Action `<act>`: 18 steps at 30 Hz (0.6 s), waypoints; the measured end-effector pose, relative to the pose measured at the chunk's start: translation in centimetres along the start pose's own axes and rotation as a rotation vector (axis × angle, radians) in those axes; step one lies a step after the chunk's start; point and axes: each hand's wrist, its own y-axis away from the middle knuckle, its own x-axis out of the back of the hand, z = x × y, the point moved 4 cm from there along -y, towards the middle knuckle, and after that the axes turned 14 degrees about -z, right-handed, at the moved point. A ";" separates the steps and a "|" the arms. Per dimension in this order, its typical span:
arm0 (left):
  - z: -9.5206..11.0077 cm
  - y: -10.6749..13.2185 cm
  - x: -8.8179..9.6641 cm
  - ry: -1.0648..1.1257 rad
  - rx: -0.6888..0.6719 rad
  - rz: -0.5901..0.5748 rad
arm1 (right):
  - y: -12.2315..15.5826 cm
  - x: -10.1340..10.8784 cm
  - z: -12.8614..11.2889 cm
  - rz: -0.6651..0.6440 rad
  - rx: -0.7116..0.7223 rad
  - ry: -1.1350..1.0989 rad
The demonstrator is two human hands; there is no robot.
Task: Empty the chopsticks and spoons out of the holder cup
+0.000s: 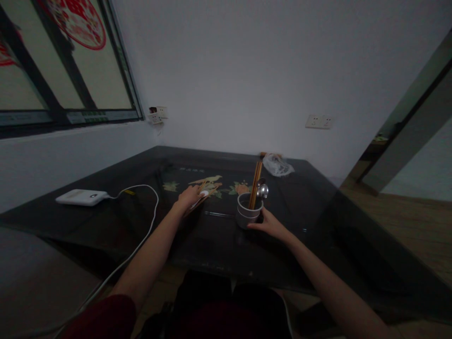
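Near the middle of the dark table (pixel 219 245), my left hand (pixel 189 197) is closed around some wooden chopsticks (pixel 212 191). A small white piece (pixel 204 193) shows among them; its kind is not clear. My right hand (pixel 271 223) grips the right side of a grey, light-rimmed utensil cup (pixel 246 218), thumb across its front. The cup stands upright on the table. Out of it rise more wooden chopsticks (pixel 254 186) and metal spoons (pixel 263 190), leaning slightly right.
On the left lies a white power bank (pixel 83 197) with a white cable (pixel 155 212) running off the table's front edge. A crumpled clear plastic bag (pixel 277 165) sits at the back by the wall. Wall sockets (pixel 319 122) are above.
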 end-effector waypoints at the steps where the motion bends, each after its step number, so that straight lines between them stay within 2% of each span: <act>1: -0.4 -0.3 0.2 0.033 -0.024 -0.010 | 0.0 0.0 0.0 0.001 -0.002 0.003; 4: -1.4 -0.9 0.6 0.082 -0.064 -0.029 | 0.0 0.0 0.0 0.000 0.002 -0.010; 7: -2.0 -1.0 0.8 0.091 -0.043 -0.040 | 0.0 0.0 -0.1 -0.003 0.005 -0.019; 18: -2.9 -1.2 0.8 0.070 0.015 -0.035 | 0.0 -0.1 0.0 -0.006 0.005 -0.026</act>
